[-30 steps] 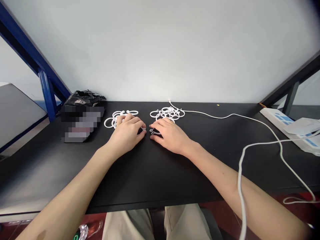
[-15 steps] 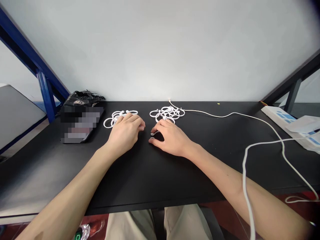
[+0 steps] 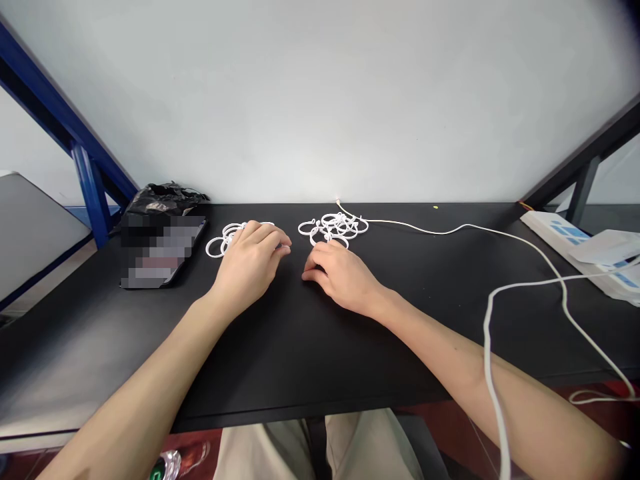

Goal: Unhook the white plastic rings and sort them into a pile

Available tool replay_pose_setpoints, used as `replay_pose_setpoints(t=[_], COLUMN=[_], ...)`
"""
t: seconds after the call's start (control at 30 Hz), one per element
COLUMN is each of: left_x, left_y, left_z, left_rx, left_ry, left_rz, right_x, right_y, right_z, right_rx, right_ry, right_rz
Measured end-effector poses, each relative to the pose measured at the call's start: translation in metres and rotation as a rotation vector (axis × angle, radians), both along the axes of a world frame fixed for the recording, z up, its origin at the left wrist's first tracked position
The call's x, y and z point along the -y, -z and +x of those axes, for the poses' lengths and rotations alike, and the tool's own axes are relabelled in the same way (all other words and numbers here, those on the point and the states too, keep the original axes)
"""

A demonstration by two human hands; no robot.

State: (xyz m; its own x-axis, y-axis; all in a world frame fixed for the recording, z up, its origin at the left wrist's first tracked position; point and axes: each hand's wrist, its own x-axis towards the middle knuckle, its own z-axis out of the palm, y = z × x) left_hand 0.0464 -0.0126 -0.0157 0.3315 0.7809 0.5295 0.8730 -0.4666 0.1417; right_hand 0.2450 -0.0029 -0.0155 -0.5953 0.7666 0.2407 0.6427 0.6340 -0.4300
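Note:
My left hand (image 3: 251, 262) rests over the near side of the left pile of white plastic rings (image 3: 216, 247). Its thumb and fingers are closed in a pinch, and what lies between them is too small to make out. Just in front of the right pile of white rings (image 3: 345, 227), my right hand (image 3: 341, 275) is closed, thumb against fingertips. A slim white ring with a small knob showed in its fingers half a second ago; the fingers now hide it. Both piles have thin hoops with small knobs, some overlapping.
On the black table (image 3: 280, 353), a dark phone-like item with a blurred surface (image 3: 160, 250) lies left beside a crumpled black bag (image 3: 167, 197). A white cable (image 3: 430, 231) runs right to a white-and-blue box (image 3: 570, 233). Another cable loop crosses my right forearm.
The thumb and fingers of my right hand have closed together, and the white ring between them has gone out of sight. My left hand has shifted only slightly.

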Motion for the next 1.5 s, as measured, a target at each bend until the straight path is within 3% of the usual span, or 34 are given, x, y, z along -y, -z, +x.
replay_pose_setpoints(t=[0.23,0.33,0.43,0.53,0.67,0.8,0.93,1.03,1.2,1.37,1.5], left_x=[-0.008,-0.007,0.001,0.01,0.011,0.002,-0.006,-0.007,-0.005,0.001,0.004], left_y=[0.004,0.001,-0.003,-0.005,-0.001,0.002,0.003,0.005,0.007,0.003,-0.002], left_z=[-0.02,-0.022,-0.009,0.009,0.018,0.006,-0.012,-0.02,-0.012,0.004,0.012], left_rx=[-0.024,0.0,0.081,0.154,0.218,0.124,0.015,-0.026,-0.004,0.111,0.24], left_ry=[-0.228,-0.254,-0.086,0.17,0.16,-0.02,-0.307,-0.391,-0.271,-0.045,-0.007], left_rz=[0.091,0.083,0.035,-0.144,-0.204,-0.049,0.039,0.003,0.009,-0.035,-0.167], right_x=[-0.001,-0.002,-0.001,0.001,0.001,-0.007,-0.016,-0.02,-0.021,-0.013,-0.003], right_y=[0.0,0.0,-0.001,-0.003,-0.004,-0.005,-0.006,-0.004,0.002,-0.001,-0.002], right_z=[0.002,0.003,0.002,0.001,0.002,0.011,0.023,0.027,0.026,0.021,0.013], right_rx=[-0.274,-0.402,-0.523,-0.628,-0.703,-0.624,-0.264,0.0,0.117,-0.034,-0.144], right_ry=[0.083,0.115,0.116,0.098,0.057,0.126,0.282,0.328,0.323,0.238,0.109], right_rz=[-0.01,-0.02,-0.031,-0.08,-0.183,-0.113,0.065,0.06,0.047,0.192,0.283])
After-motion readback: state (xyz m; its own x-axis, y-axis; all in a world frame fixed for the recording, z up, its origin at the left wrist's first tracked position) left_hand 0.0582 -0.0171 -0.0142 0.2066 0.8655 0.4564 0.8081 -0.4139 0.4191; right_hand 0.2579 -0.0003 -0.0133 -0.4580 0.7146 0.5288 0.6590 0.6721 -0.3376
